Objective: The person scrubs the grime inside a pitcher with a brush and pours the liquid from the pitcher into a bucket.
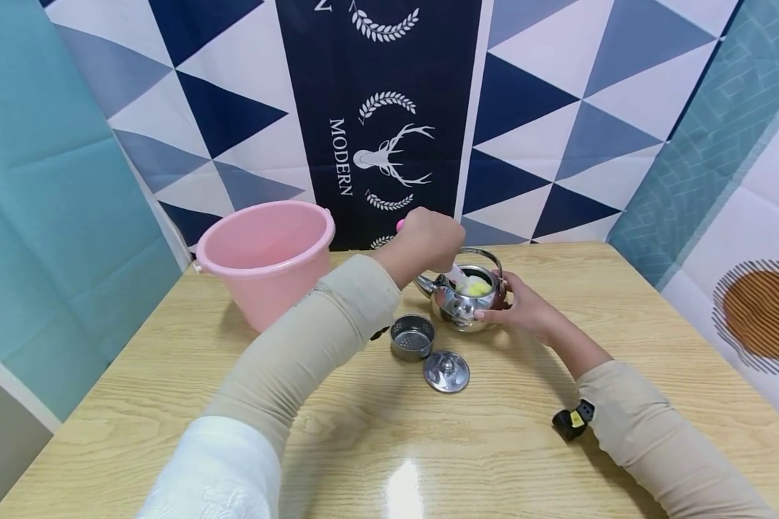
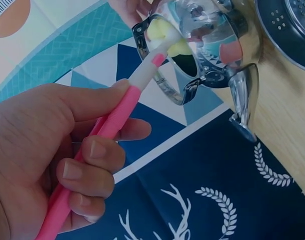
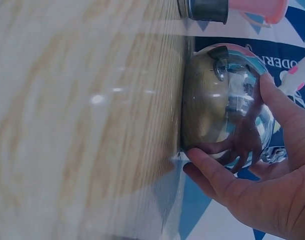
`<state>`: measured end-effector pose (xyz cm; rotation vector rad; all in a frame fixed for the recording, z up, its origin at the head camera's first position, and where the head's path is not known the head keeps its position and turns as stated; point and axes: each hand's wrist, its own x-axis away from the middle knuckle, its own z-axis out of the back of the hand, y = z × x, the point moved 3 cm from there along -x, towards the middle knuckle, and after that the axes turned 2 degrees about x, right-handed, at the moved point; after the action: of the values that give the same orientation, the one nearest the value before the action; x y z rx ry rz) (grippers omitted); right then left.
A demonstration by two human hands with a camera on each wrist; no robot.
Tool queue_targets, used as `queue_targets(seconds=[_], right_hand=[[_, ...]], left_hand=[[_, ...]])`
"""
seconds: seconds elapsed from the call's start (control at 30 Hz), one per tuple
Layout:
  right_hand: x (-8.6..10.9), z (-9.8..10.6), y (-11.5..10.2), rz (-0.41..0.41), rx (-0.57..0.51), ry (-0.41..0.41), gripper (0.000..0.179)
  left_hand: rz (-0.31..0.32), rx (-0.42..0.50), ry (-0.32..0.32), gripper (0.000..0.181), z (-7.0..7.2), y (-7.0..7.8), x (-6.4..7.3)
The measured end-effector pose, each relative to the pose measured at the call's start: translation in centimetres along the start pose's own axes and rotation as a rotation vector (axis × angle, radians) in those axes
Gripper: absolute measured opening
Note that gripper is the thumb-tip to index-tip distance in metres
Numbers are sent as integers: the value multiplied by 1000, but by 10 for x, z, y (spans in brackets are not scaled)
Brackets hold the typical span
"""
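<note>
A shiny metal teapot (image 1: pixel 457 311) with a raised hoop handle stands uncovered on the table, its spout towards the left. My left hand (image 1: pixel 431 239) grips a sponge brush by its pink handle (image 2: pixel 115 117), fingers wrapped round it and thumb along the top. The brush's pale yellow head (image 1: pixel 477 288) sits inside the teapot's mouth, its lower part hidden by the rim. On the pot's right side, my right hand (image 1: pixel 526 308) holds the round body between thumb and fingers, as the right wrist view shows up close.
In front of the teapot are a perforated metal strainer basket (image 1: pixel 412 339) and a round metal lid (image 1: pixel 446 371) with a knob. A pink bucket (image 1: pixel 266 288) stands at the back left of the wooden table (image 1: pixel 480 454). Patterned cloth hangs behind.
</note>
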<state>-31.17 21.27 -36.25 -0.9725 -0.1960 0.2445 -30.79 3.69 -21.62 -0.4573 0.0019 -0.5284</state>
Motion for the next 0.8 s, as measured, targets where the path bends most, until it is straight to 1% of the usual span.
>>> queue_targets(seconds=[0.1, 0.33, 0.6, 0.8], right_hand=[[0, 1, 0, -1, 10, 0, 104], [1, 1, -1, 3, 18, 2, 105], [2, 0, -1, 4, 9, 4, 103], [3, -1, -2, 20, 4, 3, 100]], left_hand=[[9, -1, -10, 15, 2, -2, 3], [42, -4, -7, 15, 6, -7, 8], [64, -59, 17, 15, 2, -9, 2], [53, -69, 64, 19, -1, -9, -5]])
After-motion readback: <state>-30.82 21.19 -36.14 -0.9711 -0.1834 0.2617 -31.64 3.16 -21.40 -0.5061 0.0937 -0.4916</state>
